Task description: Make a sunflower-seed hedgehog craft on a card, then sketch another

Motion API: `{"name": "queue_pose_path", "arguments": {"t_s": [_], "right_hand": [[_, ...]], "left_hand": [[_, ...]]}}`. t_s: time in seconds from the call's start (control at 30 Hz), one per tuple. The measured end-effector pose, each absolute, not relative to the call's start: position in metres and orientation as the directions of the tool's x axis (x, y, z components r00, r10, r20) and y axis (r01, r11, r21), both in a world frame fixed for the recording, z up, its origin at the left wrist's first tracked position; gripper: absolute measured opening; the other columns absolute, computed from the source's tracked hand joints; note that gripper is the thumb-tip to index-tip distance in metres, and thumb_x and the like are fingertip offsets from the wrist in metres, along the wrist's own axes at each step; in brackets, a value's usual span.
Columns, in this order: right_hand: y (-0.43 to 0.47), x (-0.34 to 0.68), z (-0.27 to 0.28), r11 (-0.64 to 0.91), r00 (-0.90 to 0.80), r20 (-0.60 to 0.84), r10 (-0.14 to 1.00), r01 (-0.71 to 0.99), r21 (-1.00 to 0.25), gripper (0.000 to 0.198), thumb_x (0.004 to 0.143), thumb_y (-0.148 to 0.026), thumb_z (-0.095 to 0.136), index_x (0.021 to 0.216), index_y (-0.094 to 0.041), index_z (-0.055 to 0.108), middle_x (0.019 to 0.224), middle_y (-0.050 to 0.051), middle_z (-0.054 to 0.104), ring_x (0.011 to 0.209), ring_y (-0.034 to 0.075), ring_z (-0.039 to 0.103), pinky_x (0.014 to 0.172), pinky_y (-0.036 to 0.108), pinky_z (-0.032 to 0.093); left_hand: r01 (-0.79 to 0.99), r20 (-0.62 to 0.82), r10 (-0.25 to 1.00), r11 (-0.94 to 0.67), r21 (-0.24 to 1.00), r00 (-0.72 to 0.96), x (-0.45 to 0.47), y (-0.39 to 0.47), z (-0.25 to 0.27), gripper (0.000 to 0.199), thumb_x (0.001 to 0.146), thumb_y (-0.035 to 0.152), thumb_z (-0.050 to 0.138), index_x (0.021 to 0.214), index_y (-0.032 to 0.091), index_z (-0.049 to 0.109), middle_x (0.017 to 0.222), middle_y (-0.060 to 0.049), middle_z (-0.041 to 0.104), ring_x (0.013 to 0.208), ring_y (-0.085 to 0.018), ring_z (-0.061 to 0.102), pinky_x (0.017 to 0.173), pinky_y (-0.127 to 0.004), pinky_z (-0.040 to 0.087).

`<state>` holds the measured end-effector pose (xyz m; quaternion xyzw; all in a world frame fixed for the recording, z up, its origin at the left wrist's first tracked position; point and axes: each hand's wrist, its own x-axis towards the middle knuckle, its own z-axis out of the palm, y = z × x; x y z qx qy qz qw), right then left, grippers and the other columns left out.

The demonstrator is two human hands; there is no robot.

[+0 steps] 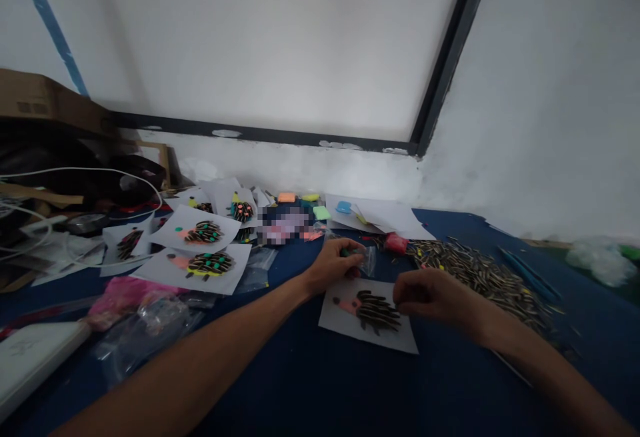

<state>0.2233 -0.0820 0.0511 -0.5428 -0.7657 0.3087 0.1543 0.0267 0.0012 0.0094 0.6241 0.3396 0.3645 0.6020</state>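
In front of me lies a white paper card (333,324) bearing a hedgehog picture (375,310), its pink clay face on the left and its spines made of dark striped seeds that look like sunflower seeds. Just behind the card, my left hand (336,265) is closed on a small clear plastic bag (369,261) with a bit of green showing by the fingertips. My right hand (435,294) hovers at the card's right edge beside the spines. Its thumb and fingers are pinched together, and whatever they hold is hidden.
A wide heap of striped seeds (470,270) spreads at the right, next to a blue tool (530,274). Several hedgehog cards (225,284) lie at the left near a pink bag (125,297). Clay pieces (287,197) and white sheets (400,217) sit along the wall.
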Motion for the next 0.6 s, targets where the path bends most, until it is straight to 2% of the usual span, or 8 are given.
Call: {"name": "queue_pose_path", "arguments": {"t_s": [0.2, 0.4, 0.6], "right_hand": [[-0.0855, 0.2183, 0.0534, 0.236, -0.367, -0.12, 0.922, 0.781, -0.579, 0.005, 0.07, -0.02, 0.063, 0.07, -0.02, 0.069, 0.053, -0.003, 0.055, 0.048, 0.008, 0.043, 0.044, 0.02, 0.027], [-0.0838, 0.2174, 0.0524, 0.26, -0.36, -0.099, 0.928, 0.812, -0.523, 0.008, 0.071, -0.02, 0.062, 0.072, -0.021, 0.07, 0.058, -0.001, 0.061, 0.052, 0.011, 0.05, 0.047, 0.021, 0.033], [-0.0816, 0.2193, 0.0492, 0.294, -0.344, -0.027, 0.939, 0.838, -0.459, 0.012, 0.074, -0.019, 0.06, 0.071, -0.022, 0.071, 0.056, 0.0, 0.062, 0.05, 0.011, 0.05, 0.048, 0.022, 0.033]], "left_hand": [[-0.029, 0.059, 0.86, -0.051, 0.998, 0.507, 0.0261, 0.0012, 0.0099, 0.019, 0.081, 0.012, 0.061, 0.099, 0.009, 0.062, 0.06, 0.002, 0.059, 0.049, -0.007, 0.057, 0.048, -0.016, 0.046], [0.0, 0.058, 0.861, -0.067, 0.998, 0.506, 0.026, 0.0002, 0.0111, 0.019, 0.081, 0.012, 0.06, 0.1, 0.009, 0.062, 0.06, 0.001, 0.06, 0.047, -0.006, 0.056, 0.047, -0.016, 0.045], [-0.007, 0.062, 0.864, -0.068, 0.998, 0.5, 0.0262, 0.0012, 0.0093, 0.02, 0.081, 0.013, 0.06, 0.1, 0.009, 0.062, 0.06, 0.001, 0.059, 0.05, -0.008, 0.058, 0.048, -0.016, 0.045]]}}
